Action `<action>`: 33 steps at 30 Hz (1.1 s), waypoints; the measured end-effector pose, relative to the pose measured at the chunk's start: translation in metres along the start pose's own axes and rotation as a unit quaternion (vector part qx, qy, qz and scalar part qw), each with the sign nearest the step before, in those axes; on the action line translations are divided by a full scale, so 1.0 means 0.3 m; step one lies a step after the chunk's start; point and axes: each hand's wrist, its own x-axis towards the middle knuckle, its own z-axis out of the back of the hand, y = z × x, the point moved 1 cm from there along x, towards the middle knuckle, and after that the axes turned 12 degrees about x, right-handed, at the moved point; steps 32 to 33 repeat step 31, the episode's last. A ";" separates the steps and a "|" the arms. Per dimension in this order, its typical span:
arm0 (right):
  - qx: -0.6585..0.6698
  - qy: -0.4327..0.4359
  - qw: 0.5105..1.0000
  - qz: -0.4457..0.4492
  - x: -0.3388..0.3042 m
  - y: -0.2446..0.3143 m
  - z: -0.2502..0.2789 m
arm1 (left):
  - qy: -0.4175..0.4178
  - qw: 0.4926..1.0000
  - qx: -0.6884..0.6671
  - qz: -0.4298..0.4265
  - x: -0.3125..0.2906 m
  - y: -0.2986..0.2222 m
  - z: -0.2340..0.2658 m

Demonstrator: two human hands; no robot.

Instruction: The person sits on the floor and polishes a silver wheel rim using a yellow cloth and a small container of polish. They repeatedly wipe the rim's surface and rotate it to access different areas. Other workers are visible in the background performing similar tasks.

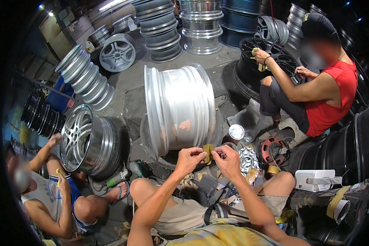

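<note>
In front of my chest, my left hand (189, 160) and my right hand (227, 160) pinch a small folded piece of yellow-brown sandpaper (208, 153) between their fingertips. Just beyond my fingers a wide silver-grey wheel rim (180, 106) lies on its side, with pinkish filler patches (185, 124) on its barrel. Under the rim is a dark tyre (144, 137), mostly hidden. Neither hand appears to touch the rim. An open can (236, 132) with a pale top stands to the right of it.
At left a person (49, 197) sits by a polished spoked wheel (88, 139); at right another in a red top (330, 98) works at a black wheel (266, 61). Stacked rims (201, 28) line the back. A power tool (118, 179) and red reel (274, 151) lie nearby.
</note>
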 end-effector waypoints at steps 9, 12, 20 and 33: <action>0.020 0.032 0.998 0.046 -0.007 0.031 -0.025 | 0.003 0.995 -0.096 0.007 0.008 -0.011 -0.001; 0.107 0.012 0.993 -0.041 -0.006 0.018 -0.009 | -0.010 0.994 -0.103 0.020 0.014 -0.001 0.010; 0.208 0.070 0.957 -0.188 -0.028 -0.076 0.008 | 0.031 0.994 -0.102 0.031 0.004 -0.032 0.006; 0.184 0.156 0.952 -0.191 -0.018 -0.100 0.038 | 0.089 0.994 -0.057 0.002 0.005 -0.057 0.032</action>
